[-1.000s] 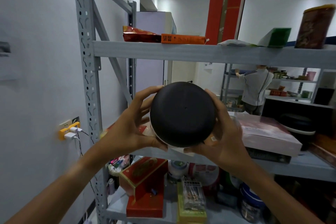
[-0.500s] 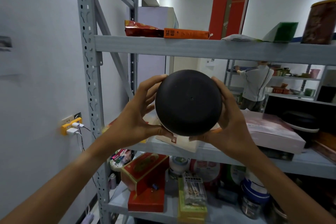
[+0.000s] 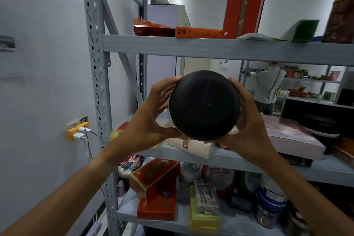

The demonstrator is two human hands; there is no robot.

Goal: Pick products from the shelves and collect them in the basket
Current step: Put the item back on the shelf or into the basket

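Black and matte, the round end of a jar-like container is facing me square on, so I am judging its long axis to be running straight away from the camera toward the middle shelf. Both hands are gripping it: the left hand is curling fingers and thumb round its left flank, the right hand is doing the same on the right flank, each touching the rim, neither nearer than the other. The container is hanging in the air just in front of the middle shelf, above its front edge, and I am seeing a thin pale band of its body behind the dark end. No basket is showing anywhere, so I am reckoning the carry has to come back and down, away from the shelf, with the two-hand hold kept until then. Writing: below the middle shelf a packet is reading "BLACK COFFEE"; above it, an orange carton is carrying printed characters too small for me to read. A tan box lying on the middle shelf just under the container is bearing a small round emblem, not legible. I am finding no label on the container's visible end.
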